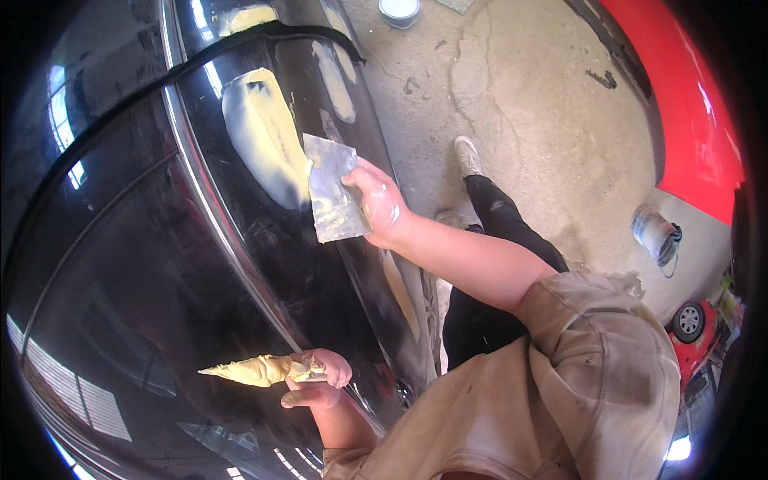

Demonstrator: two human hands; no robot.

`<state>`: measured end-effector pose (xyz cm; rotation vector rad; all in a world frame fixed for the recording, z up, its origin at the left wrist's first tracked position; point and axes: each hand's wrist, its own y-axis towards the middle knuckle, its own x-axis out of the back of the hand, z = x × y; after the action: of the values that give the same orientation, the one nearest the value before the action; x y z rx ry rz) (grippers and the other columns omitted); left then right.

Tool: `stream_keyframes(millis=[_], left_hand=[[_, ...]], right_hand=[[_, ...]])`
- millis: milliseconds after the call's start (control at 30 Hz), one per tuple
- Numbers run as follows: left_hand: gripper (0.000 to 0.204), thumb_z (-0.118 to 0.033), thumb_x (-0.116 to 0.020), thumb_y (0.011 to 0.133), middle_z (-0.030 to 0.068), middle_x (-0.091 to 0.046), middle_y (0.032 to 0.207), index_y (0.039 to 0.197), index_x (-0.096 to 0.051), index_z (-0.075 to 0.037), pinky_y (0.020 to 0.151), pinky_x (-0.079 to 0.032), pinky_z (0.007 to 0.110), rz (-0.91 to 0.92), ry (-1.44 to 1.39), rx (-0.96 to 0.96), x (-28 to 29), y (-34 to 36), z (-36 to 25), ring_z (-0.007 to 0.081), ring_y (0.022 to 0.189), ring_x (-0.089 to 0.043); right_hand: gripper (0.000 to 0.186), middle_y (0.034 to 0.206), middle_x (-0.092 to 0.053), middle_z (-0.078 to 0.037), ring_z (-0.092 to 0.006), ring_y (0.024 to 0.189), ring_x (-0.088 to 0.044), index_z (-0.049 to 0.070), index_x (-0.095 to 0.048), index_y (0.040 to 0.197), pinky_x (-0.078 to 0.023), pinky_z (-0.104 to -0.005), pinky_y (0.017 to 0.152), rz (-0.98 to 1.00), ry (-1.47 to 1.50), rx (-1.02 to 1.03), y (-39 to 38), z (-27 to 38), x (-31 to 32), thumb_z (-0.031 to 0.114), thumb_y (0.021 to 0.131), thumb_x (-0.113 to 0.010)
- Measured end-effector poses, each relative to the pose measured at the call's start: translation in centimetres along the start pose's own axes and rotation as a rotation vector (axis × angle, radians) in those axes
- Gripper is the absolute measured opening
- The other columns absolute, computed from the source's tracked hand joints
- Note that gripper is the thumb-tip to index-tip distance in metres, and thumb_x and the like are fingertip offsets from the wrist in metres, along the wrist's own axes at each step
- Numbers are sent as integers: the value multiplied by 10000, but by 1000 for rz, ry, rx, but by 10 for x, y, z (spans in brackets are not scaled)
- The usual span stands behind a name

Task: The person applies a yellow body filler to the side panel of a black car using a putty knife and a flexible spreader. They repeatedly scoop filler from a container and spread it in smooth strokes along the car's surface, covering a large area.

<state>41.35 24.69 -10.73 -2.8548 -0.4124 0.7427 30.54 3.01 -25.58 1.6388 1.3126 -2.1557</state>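
My right hand [374,200] grips a flat, smeared metal spreader [332,194] at the black car's side [304,280], against or just over the lower right end of a long pale-yellow filler patch [258,120]. Whitish smears are on that hand. Lower down, my left hand [318,382] holds a tool loaded with a thick lump of yellow filler [252,370]; the tool itself is mostly hidden under the filler. Smaller pale patches [336,84] mark the panel beside the big one, and another narrow one [398,292] lies below the spreader.
A chrome strip [192,160] runs along the black car. My legs stand on the cracked concrete floor [520,120]. A white container [399,11] is at the top, a bucket [654,236] at the right. A red car panel [694,112] lines the upper right, with another red vehicle [696,336] below.
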Motion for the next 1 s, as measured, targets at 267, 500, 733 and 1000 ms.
stream_keyframes(millis=[267,500,733,1000], left_hand=[[874,-796,-475,871,71,-482,626,1444,-469,-136,356,-416,277,21,-21,-8,9,-5,4,159,419,-453],[880,-802,-465,874,73,-475,624,1458,-480,-144,353,-397,272,-19,-29,13,9,-7,6,164,428,-452],[884,-810,-448,876,73,-470,619,1468,-477,-154,351,-393,273,-19,10,24,8,-2,3,161,405,-426],[899,-823,-436,869,64,-451,603,1495,-455,-177,347,-389,271,2,-7,35,12,-1,6,158,401,-420]], right_hand=[[401,1112,-668,-91,-262,992,-679,68,-575,1310,-563,-430,887,-38,1,22,18,7,-10,123,918,-510],[332,1099,-669,-87,-261,985,-685,64,-604,1232,-565,-434,887,-57,-16,42,35,17,-19,116,909,-543],[286,1077,-670,-106,-268,959,-686,35,-609,1175,-569,-437,869,-36,-20,70,50,30,-27,115,905,-556],[217,1025,-669,-104,-270,913,-684,53,-626,1093,-566,-447,843,-29,-36,103,67,42,-38,131,897,-579]])
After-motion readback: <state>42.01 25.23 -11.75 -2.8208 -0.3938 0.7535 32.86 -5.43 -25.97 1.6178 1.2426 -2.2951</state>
